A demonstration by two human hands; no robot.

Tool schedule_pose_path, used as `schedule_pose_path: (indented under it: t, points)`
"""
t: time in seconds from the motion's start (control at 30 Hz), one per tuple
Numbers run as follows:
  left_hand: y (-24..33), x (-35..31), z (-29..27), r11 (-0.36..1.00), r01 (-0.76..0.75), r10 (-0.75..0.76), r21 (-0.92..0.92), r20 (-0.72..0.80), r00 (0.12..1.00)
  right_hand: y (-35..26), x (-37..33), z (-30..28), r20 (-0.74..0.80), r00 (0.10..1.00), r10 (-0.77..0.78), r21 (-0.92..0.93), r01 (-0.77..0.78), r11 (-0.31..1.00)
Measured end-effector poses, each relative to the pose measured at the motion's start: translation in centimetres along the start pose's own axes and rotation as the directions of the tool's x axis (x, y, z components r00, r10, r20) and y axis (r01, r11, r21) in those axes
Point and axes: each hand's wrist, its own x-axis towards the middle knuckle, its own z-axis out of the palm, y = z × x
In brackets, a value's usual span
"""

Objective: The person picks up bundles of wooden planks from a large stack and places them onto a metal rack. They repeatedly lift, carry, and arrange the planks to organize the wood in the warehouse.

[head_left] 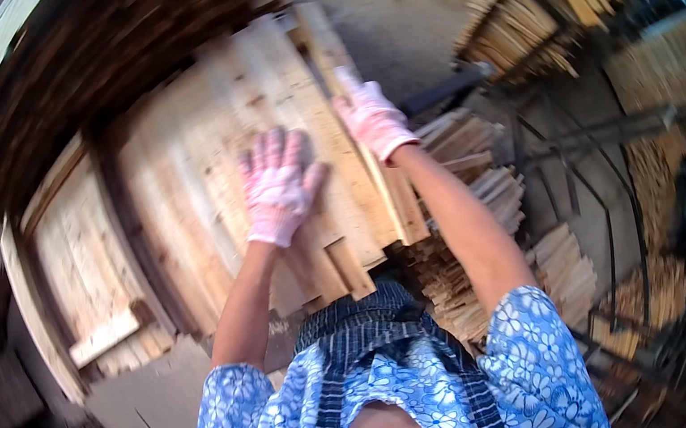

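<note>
Several pale wooden boards (198, 161) lie side by side in a broad layer before me. My left hand (277, 189), in a pink-and-white work glove, presses flat on them with its fingers spread. My right hand (378, 122), in a matching glove, is at the right edge of the layer, closed on a narrow wooden board (400, 204). A dark gap shows at the far end between that board and those to its left. Motion blurs the right fingers, and those on the board's outer side are partly hidden. Short board ends (350, 269) stick out unevenly toward me.
A tall stack of dark-edged boards (109, 63) rises at the far left. Beside it stands a wooden frame (37, 310). Piles of thin wood strips (459, 149) lie to the right, with bundled slats (511, 23) farther off and metal bars (593, 136) nearby.
</note>
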Motion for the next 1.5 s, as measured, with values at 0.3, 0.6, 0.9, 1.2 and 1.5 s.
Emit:
schedule_pose_path:
  t: [0.3, 0.6, 0.9, 1.2, 1.5]
  points:
    - [0.0, -0.7, -1.7, 1.0, 0.023, -0.023, 0.004, -0.044, 0.999, -3.1, 1.3, 2.3, 0.097, 0.992, -0.078, -0.145, 0.091, 0.985]
    - [-0.4, 0.3, -0.2, 0.996, 0.017, -0.021, 0.091, 0.052, 0.998, -3.0, 0.5, 1.7, -0.008, 0.995, -0.103, -0.039, 0.103, 0.994]
    - [19.7, -1.3, -2.2, 0.603, -0.399, 0.469, -0.691, -0.097, 0.878, 13.8, -15.7, -0.6, -0.625, 0.749, 0.22, 0.38, 0.045, 0.924]
    - [32.7, -15.5, 27.9, 0.771, 0.301, 0.513, -0.561, 0.827, 0.229, 37.8, -40.4, 19.8, 0.291, 0.583, 0.759, 0.402, -0.794, 0.456]
    - [40.0, -15.5, 54.5, 0.873, 0.024, 0.442, -0.487, 0.812, 0.38, 64.1, -36.3, 23.6, -0.145, 0.251, 0.957, 0.503, -0.814, 0.29]
